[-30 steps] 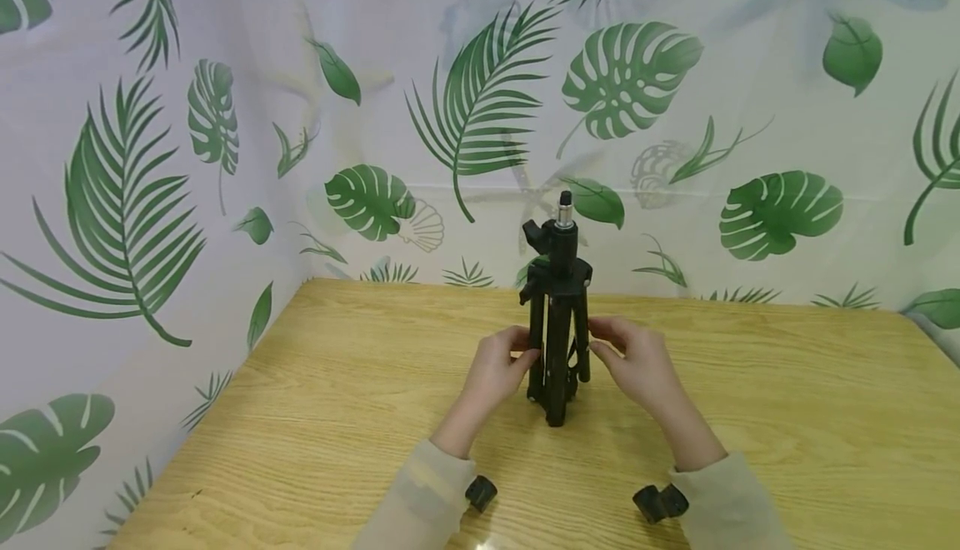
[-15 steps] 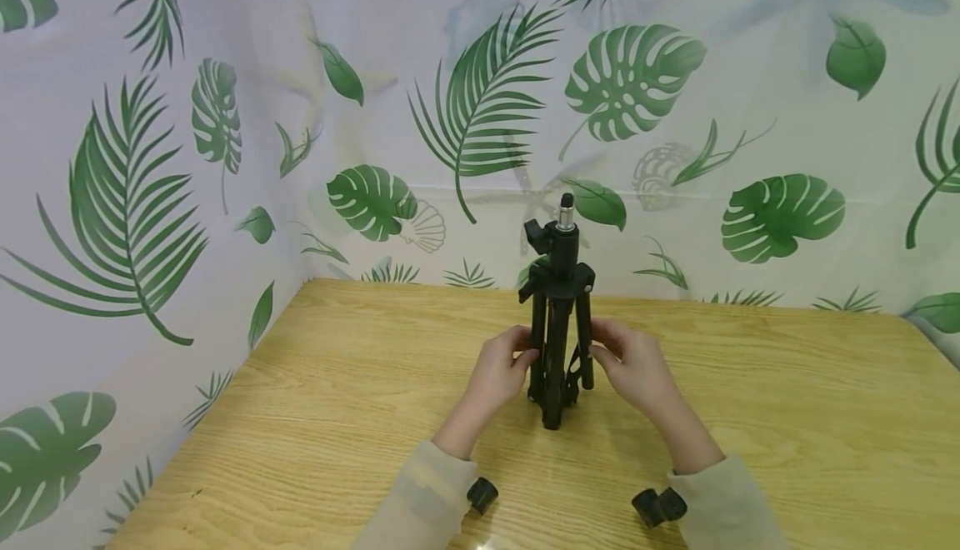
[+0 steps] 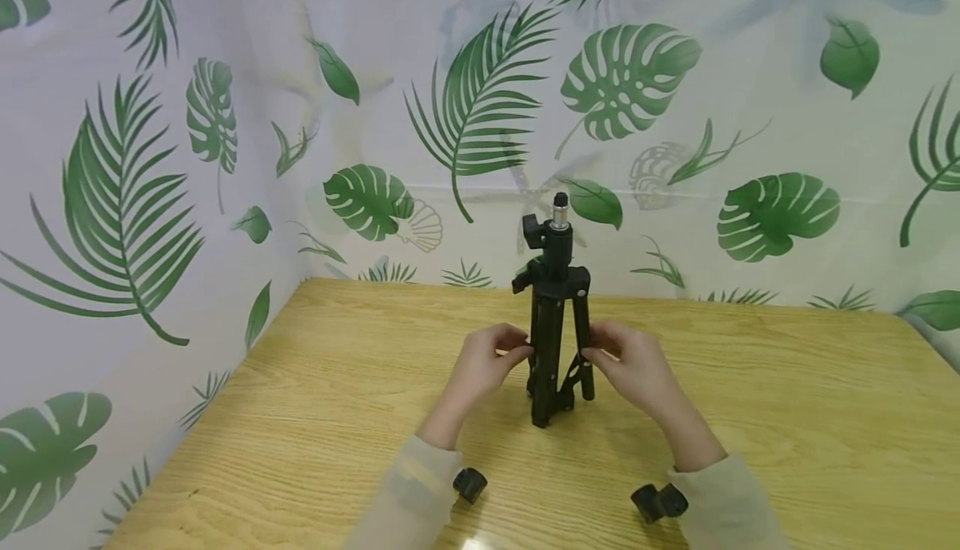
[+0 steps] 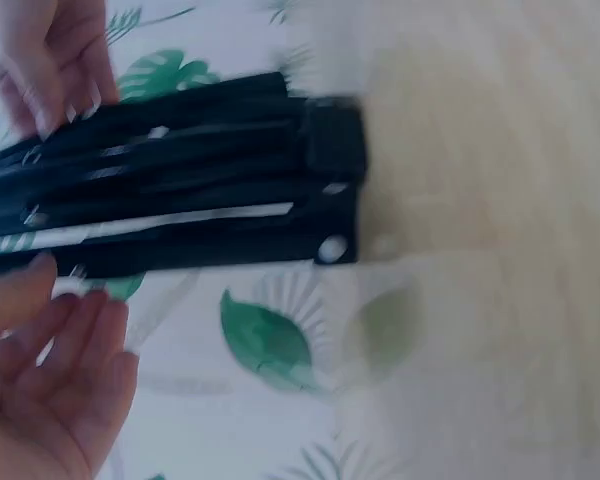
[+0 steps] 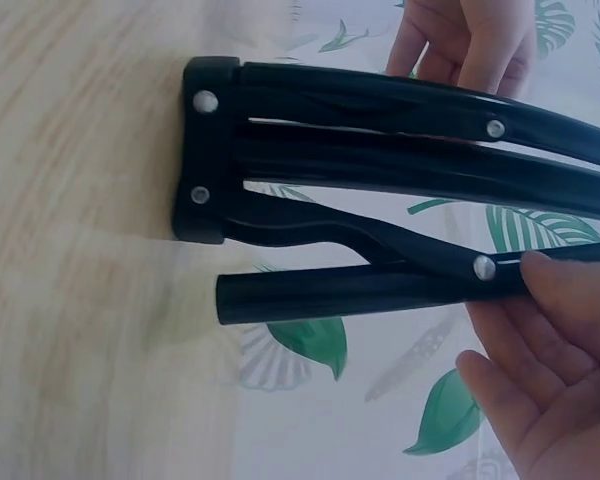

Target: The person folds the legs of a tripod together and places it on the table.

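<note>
Already, the black light stand [image 3: 550,325], roughly upright over the wooden table [image 3: 337,400], well in from the left edge and short of the far edge, has turned slightly, and its right leg [image 3: 582,325] has swung out, widening the gap to the near leg [image 3: 546,383]; the legs thus seem partly spread. The right hand [image 3: 633,362] pinches the right leg, thumb on one side and fingers curled behind. The left hand [image 3: 483,358], shifted slightly outward, brings its thumb tip to the stand's left side; whether its fingers clamp there cannot be told, since the near leg blocks the view. A folding brace [image 5: 300,215] ties the right leg to the bottom hub [image 5: 202,150] and probably governs how far it opens. Farther out, small black fittings sit beside the left cuff [image 3: 427,458] and right cuff [image 3: 701,475], and a leaf-printed cloth [image 3: 390,0] hangs behind the far edge.
</note>
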Action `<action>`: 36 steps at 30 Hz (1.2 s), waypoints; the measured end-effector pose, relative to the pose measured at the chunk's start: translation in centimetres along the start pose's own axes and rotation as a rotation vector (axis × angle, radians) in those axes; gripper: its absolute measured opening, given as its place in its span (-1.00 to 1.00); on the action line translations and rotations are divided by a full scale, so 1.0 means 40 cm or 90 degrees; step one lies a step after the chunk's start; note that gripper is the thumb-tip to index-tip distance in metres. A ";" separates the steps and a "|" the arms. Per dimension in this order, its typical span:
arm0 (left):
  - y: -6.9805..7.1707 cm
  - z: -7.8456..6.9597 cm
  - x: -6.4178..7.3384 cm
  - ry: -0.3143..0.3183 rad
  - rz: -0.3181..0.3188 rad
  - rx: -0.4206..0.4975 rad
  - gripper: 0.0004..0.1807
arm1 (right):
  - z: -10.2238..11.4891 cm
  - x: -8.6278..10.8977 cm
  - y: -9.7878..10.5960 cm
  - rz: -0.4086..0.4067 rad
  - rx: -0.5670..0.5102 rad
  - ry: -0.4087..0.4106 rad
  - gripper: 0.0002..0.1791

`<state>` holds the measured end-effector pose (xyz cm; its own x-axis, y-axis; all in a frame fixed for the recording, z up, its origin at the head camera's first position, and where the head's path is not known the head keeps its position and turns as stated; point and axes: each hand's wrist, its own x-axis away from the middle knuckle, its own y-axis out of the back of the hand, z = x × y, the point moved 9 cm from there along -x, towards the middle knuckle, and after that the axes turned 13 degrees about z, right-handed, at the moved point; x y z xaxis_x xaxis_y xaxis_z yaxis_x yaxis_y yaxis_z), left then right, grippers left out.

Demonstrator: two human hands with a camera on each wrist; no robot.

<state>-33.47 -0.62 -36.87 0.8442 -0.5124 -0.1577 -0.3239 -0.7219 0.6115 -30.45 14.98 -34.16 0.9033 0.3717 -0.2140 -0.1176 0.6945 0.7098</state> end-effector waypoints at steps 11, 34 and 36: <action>0.010 -0.011 0.004 -0.017 0.118 0.021 -0.79 | 0.007 0.007 0.008 0.023 0.031 -0.018 -0.83; -0.013 -0.021 -0.002 0.018 0.047 -0.050 -0.77 | 0.018 0.011 0.005 0.061 0.059 -0.066 -0.81; -0.013 -0.023 -0.001 0.020 0.046 -0.050 -0.77 | 0.018 0.011 0.004 0.059 0.060 -0.065 -0.82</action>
<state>-32.94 0.21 -36.48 0.8335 -0.5455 -0.0877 -0.3505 -0.6448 0.6793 -29.76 14.83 -33.65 0.9282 0.3637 -0.0783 -0.1682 0.5979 0.7837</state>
